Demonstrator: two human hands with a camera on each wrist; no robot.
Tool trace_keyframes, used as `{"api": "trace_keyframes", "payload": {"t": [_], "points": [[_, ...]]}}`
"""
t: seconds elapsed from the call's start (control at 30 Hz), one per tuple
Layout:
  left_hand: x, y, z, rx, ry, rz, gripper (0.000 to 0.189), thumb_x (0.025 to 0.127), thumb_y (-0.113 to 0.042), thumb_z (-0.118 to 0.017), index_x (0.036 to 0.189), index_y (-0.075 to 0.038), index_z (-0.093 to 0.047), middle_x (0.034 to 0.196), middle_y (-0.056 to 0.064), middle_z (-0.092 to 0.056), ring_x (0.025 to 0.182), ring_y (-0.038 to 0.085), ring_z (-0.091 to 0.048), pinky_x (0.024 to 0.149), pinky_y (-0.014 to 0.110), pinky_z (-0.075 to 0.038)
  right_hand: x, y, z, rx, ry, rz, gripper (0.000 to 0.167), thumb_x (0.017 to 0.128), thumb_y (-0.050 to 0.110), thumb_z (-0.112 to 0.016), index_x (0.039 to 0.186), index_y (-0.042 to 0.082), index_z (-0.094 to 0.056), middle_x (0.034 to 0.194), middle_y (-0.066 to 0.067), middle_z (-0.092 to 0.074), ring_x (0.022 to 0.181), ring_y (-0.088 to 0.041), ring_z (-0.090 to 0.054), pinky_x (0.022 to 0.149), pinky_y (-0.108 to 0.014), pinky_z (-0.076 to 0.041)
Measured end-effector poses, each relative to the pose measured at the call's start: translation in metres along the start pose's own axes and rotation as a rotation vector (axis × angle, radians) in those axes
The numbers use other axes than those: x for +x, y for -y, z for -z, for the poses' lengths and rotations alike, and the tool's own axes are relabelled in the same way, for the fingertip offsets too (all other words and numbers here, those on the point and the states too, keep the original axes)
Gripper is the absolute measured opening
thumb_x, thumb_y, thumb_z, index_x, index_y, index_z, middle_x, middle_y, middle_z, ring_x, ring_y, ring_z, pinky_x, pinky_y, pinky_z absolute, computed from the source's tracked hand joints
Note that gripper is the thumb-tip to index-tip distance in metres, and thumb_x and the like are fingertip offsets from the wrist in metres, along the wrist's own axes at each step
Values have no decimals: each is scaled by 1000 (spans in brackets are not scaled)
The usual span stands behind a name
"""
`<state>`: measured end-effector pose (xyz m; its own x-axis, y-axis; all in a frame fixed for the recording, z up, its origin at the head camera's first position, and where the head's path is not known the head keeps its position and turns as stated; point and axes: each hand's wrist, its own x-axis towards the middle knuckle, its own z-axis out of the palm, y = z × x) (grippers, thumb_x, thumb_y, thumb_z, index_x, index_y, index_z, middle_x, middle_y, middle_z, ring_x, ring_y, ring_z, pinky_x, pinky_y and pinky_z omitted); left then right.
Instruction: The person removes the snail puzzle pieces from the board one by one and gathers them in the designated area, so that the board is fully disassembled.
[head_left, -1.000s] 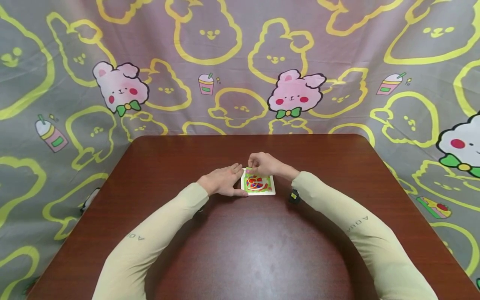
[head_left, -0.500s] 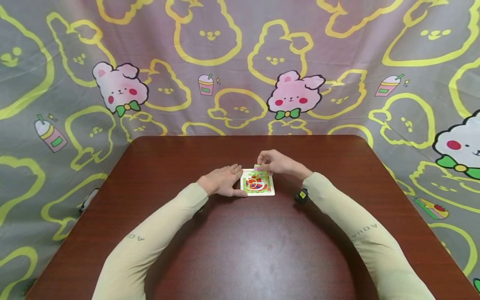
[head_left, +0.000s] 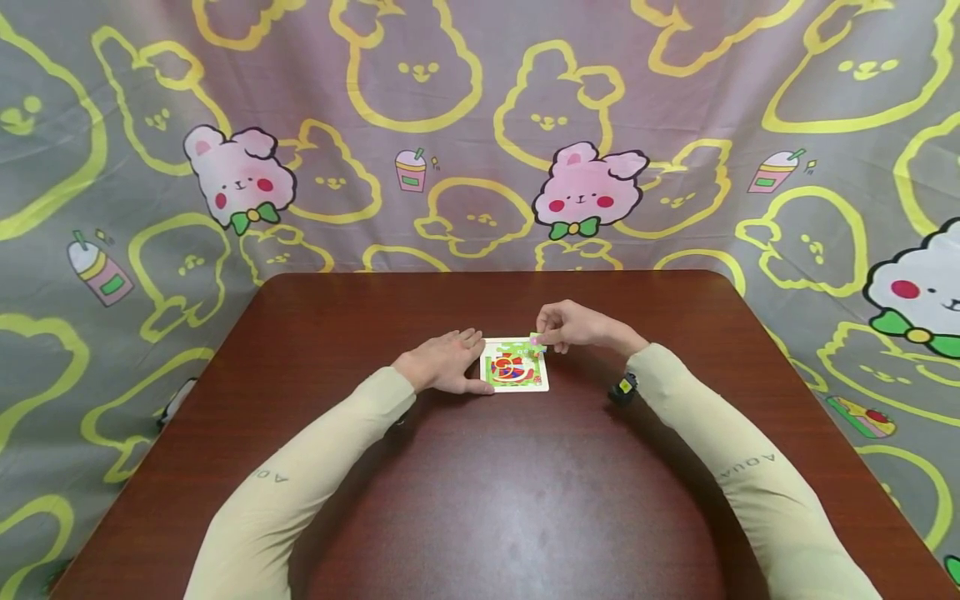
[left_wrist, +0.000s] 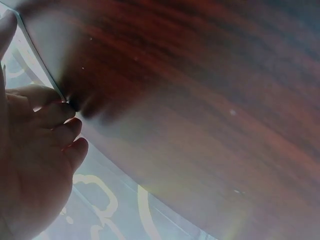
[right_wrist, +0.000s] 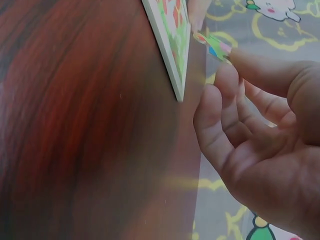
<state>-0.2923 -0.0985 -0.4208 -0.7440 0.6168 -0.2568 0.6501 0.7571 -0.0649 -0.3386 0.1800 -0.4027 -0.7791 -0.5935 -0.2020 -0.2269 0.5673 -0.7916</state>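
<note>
A grey curtain (head_left: pixel 480 150) with yellow outlines hangs behind the reddish-brown table (head_left: pixel 510 483); the white-edged picture board (head_left: pixel 514 367) lies on it; your left hand (head_left: pixel 442 363), thumb spread, rests at its left edge; your right hand (head_left: pixel 576 324) pinches a small colourful piece (right_wrist: pixel 218 48) at the far right corner.

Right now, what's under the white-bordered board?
Brown table shows around its edges. Whatever is directly beneath the board is covered; the left hand also hides part of its left edge.
</note>
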Motion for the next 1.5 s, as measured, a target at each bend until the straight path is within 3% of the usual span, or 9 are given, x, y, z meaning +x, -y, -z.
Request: {"api": "trace_keyframes", "payload": {"t": [0.57,0.83,1.5], "points": [[3,0,2,7,-5,-18,104,85,-80,-42,155,-4,-27,163,15,-23,152,27,-20,124,39,-20,-23,-26,27,-12,53,-81,17,91,14,-69,94,1,-59,75,-10,-60,60,-19,-58,58,-32,-55],[2,1,-1,6,31,1,106,84,-82,-40,156,-6,-25,164,12,-21,153,25,-18,124,38,-20,-24,-38,29,-41,86,-108,17,92,16,-69,93,1,-61,77,-10,-64,61,-18,-58,58,-32,-54],[0,1,0,-6,5,-4,104,84,-80,-43,154,-5,-28,163,14,-24,152,26,-21,124,39,-22,-17,-37,28,-224,56,-137,16,91,15,-71,90,3,-60,73,-4,-61,57,-14,-52,54,-27,-50]]}}
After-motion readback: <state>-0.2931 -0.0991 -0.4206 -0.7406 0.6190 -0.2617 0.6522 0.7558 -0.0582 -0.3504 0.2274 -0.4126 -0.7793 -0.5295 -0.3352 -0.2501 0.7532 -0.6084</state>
